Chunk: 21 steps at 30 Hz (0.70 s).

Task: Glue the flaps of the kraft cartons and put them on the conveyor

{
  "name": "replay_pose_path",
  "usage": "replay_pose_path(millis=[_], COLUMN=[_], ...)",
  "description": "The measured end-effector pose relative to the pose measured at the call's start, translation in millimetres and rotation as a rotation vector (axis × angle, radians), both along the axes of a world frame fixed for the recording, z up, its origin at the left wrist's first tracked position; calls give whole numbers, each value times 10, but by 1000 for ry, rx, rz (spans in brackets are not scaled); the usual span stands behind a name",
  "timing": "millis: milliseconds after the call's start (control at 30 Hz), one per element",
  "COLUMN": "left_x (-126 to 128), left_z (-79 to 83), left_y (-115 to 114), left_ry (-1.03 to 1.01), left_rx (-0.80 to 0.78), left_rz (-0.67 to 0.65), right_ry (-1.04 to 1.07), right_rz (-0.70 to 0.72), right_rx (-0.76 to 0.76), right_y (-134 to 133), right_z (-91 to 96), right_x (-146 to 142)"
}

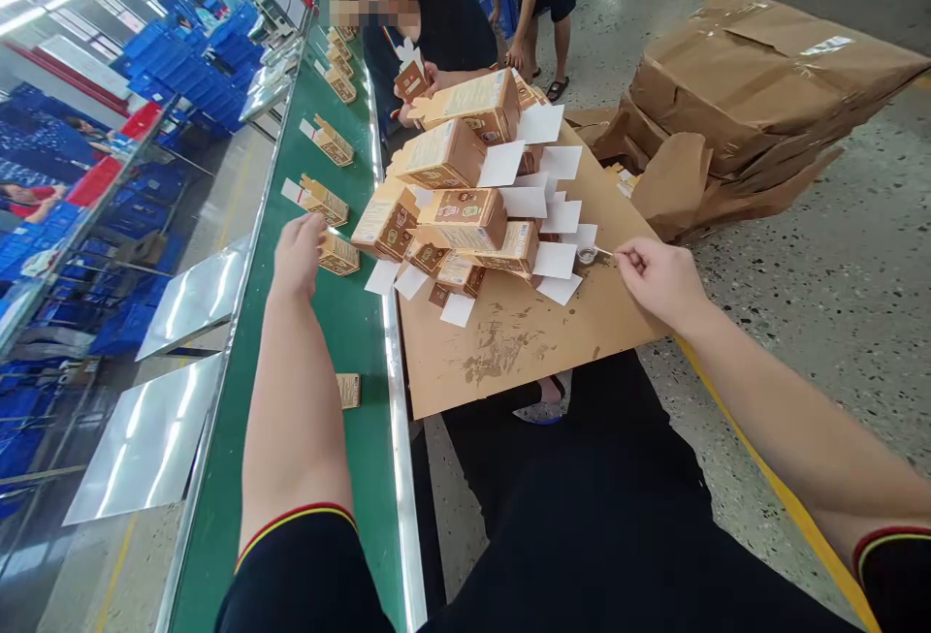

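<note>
My left hand (297, 253) reaches over the green conveyor belt, its fingers curled at the end of a small brown printed carton (339, 253). The hand covers that end of the carton. Just beyond it stands another carton (325, 202) with raised flaps. My right hand (658, 276) pinches a thin pale stick (603, 252) over the cardboard sheet (524, 342). The stick's far end meets a small round clear container (587, 254). Between my hands, several brown cartons (465, 216) lie piled on the sheet, white flaps sticking out.
The green belt (291, 420) carries more cartons into the distance and one flat carton (349, 390) nearer me. Across the sheet, a co-worker (451, 13) holds a carton. A large wrapped brown package (756, 100) sits on the floor at right; another person bends behind.
</note>
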State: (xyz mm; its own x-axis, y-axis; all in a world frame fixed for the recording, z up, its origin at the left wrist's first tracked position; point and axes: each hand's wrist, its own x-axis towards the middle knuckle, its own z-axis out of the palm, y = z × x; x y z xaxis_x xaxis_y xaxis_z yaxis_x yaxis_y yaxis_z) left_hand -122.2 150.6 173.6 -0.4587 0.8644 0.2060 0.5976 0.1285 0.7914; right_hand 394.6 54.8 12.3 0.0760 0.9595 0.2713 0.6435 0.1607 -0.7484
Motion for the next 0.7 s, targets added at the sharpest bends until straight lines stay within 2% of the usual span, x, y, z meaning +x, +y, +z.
replay_pose_path(millis=[67, 133, 267, 367, 433, 533, 600, 633, 700], left_x=[142, 271, 390, 264, 93, -88, -19, 86, 405], left_z=[6, -10, -33, 24, 71, 8, -197, -351, -728], left_y=[188, 239, 225, 115, -100, -679, -1158, -1392, -1786], left_ry=[-97, -204, -330, -341, -343, -410, -515, -575, -693], left_rx=[-301, -502, -575, -534, -477, -314, -119, -3, 81], left_rz=[-46, -83, -139, -159, -140, -123, -145, -158, -215], right_ry=[-61, -85, -80, -86, -80, -3, 82, 129, 231], right_rz=[46, 71, 106, 100, 79, 28, -28, -51, -36], right_rx=[-22, -42, -84, -104, -93, -53, -38, -40, -53], right_y=[197, 334, 459, 433, 343, 81, -164, -297, -558], right_z=[19, 6, -23, 10, 42, 65, 57, 48, 23], right_x=[-18, -57, -134, -103, -22, 106, 106, 61, -126])
